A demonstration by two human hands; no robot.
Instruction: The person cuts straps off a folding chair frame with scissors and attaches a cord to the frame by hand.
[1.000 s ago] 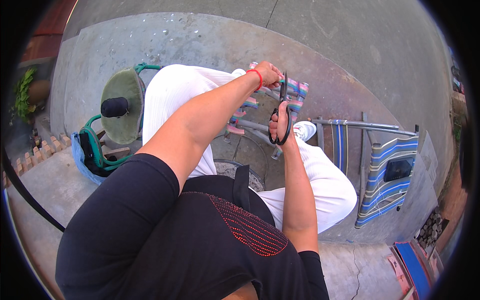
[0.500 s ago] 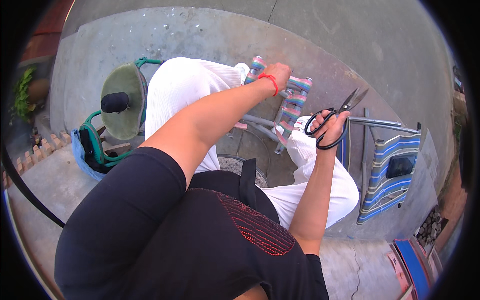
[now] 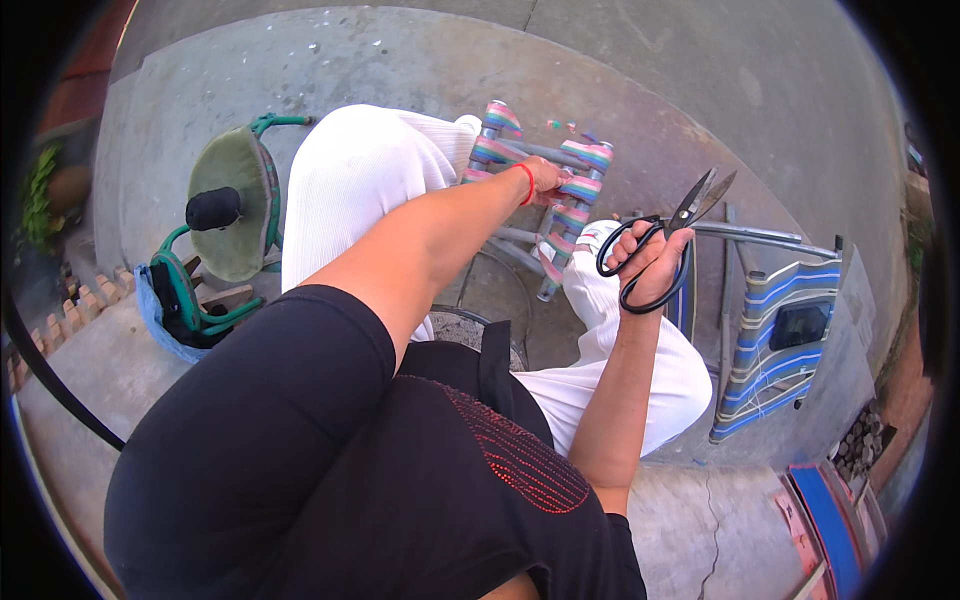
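My left hand point(image 3: 545, 180), a red band on its wrist, grips a strip on the metal frame wrapped in striped pink, green and blue webbing point(image 3: 585, 170) that stands between my knees in white trousers. My right hand point(image 3: 650, 265) holds large black scissors point(image 3: 665, 235) by their loops, blades slightly apart and pointing up to the right, away from the frame. The scissors hang over my right knee.
A green-framed stool with an olive seat and a black object point(image 3: 225, 205) stands to my left on the concrete. A folded chair with blue striped webbing point(image 3: 785, 340) lies at the right. A blue and red flat item point(image 3: 825, 515) is at the lower right.
My right hand drew the scissors away from the wrapped frame to the right, over my right knee. My left hand stayed on the frame.
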